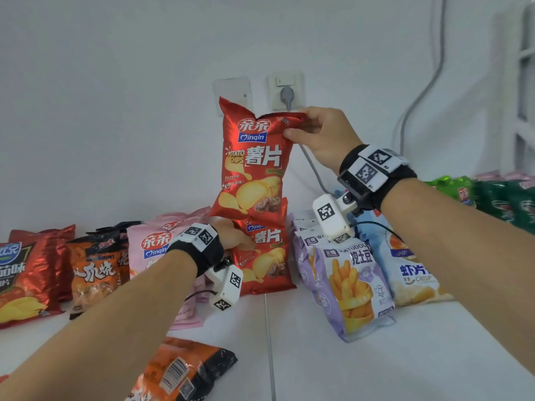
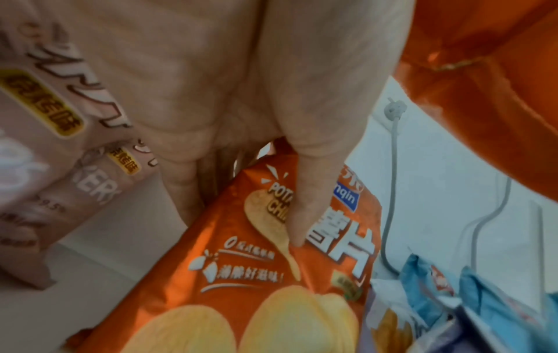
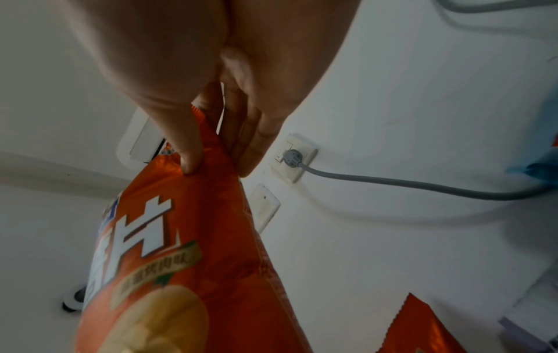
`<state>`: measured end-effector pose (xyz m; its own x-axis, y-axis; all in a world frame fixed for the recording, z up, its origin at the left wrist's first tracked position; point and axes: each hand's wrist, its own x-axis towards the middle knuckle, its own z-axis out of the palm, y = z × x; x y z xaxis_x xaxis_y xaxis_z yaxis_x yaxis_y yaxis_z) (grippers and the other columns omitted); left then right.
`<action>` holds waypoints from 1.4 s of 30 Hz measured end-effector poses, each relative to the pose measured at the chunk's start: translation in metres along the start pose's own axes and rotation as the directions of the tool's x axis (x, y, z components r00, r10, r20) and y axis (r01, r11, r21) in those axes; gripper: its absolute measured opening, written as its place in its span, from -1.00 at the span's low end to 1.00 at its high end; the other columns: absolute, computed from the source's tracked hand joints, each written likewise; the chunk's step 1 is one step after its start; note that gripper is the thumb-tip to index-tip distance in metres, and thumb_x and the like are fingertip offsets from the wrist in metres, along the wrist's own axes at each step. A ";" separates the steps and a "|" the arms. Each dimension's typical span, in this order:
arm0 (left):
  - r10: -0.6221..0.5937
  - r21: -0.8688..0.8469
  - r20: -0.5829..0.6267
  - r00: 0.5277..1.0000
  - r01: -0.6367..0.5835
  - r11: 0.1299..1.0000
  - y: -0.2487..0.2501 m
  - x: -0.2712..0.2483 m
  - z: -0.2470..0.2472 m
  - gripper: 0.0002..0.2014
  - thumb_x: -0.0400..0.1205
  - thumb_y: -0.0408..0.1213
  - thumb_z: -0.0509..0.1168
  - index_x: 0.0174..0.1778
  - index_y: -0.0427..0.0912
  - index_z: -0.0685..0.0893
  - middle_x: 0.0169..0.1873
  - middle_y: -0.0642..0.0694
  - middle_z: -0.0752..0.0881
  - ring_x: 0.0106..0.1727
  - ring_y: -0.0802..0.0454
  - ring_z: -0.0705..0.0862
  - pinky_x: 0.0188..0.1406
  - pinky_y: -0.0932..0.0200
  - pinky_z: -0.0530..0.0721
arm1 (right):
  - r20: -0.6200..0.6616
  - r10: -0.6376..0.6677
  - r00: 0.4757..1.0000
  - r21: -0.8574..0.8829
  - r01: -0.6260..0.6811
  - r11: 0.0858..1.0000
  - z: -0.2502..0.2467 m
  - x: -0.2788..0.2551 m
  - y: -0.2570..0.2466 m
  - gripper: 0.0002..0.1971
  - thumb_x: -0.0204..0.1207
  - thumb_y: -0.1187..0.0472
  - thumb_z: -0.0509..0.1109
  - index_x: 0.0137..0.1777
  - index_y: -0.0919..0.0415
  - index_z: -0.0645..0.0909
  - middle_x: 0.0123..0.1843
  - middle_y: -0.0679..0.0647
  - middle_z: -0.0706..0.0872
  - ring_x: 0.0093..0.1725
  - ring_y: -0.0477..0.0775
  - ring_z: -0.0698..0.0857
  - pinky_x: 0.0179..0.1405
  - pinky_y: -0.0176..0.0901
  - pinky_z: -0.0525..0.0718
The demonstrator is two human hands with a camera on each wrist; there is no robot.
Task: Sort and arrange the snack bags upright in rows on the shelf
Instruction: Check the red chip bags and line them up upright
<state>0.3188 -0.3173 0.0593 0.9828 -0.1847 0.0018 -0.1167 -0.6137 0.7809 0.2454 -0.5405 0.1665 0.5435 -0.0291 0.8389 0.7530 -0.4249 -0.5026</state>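
Note:
My right hand [image 1: 301,128] pinches the top right corner of a red potato chip bag [image 1: 254,166] and holds it up in front of the wall; the right wrist view shows thumb and fingers [image 3: 193,157] clamped on the bag's [image 3: 187,238] top edge. Below it a second, identical red bag [image 1: 266,261] stands on the white shelf [image 1: 405,357]. My left hand [image 1: 237,238] grips that lower bag's [image 2: 256,262] top, thumb [image 2: 305,203] on its front, fingers behind.
Pink bags [image 1: 147,247], orange-black bags [image 1: 95,270] and red tomato-chip bags [image 1: 26,279] stand to the left. Purple fries bags [image 1: 347,285], a blue shrimp-crisp bag [image 1: 411,270] and green bags [image 1: 503,201] are right. An orange bag [image 1: 179,369] lies flat in front. A plugged wall socket [image 1: 286,94] is behind.

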 end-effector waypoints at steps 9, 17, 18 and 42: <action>0.112 -0.078 -0.302 0.947 -0.142 0.987 0.011 -0.031 -0.038 -0.75 0.79 -0.43 0.23 0.30 -0.42 0.71 0.28 -0.39 0.76 0.15 -0.21 0.71 0.10 0.04 0.65 | -0.052 0.106 0.993 0.142 -0.098 0.985 -0.021 -0.030 -0.022 -0.82 0.66 0.38 0.49 0.23 0.29 0.73 0.15 0.26 0.85 0.19 0.24 0.85 0.32 0.11 0.80; 0.218 -0.746 -0.280 0.935 -0.355 0.564 0.022 -0.087 -0.040 -0.55 0.72 0.15 0.33 0.20 -0.21 0.72 -0.01 -0.16 0.91 0.03 -0.13 0.90 0.00 -0.04 0.84 | -0.074 0.149 0.986 0.185 -0.134 0.974 -0.029 -0.073 -0.040 -0.80 0.65 0.45 0.47 0.25 0.36 0.72 0.14 0.35 0.82 0.18 0.31 0.83 0.29 0.08 0.81; 0.277 -0.691 -0.225 0.934 -0.354 0.631 0.024 -0.097 -0.035 -0.44 0.61 0.33 0.35 0.19 -0.12 0.73 -0.06 -0.09 0.92 0.02 -0.09 0.90 -0.01 -0.04 0.83 | -0.063 0.156 0.986 0.178 -0.143 0.974 -0.028 -0.080 -0.040 -0.79 0.65 0.45 0.47 0.26 0.39 0.72 0.14 0.35 0.82 0.17 0.30 0.83 0.27 0.04 0.82; 0.423 -0.551 -0.261 0.868 -0.494 0.673 0.032 -0.143 0.097 -0.14 0.20 0.21 0.68 0.38 -0.05 0.57 0.06 0.02 0.90 0.06 -0.02 0.90 -0.10 0.06 0.87 | 0.278 0.311 0.909 0.339 -0.396 0.853 -0.056 -0.172 0.030 -0.43 0.32 -0.18 0.67 0.24 0.14 0.77 0.13 0.13 0.90 0.13 0.16 0.90 0.10 0.09 0.87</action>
<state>0.1608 -0.3854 0.0234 0.8406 -0.2195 0.4951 -0.4850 0.1017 0.8686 0.1537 -0.5987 0.0192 0.8314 0.0927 0.5478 0.5531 -0.0440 -0.8320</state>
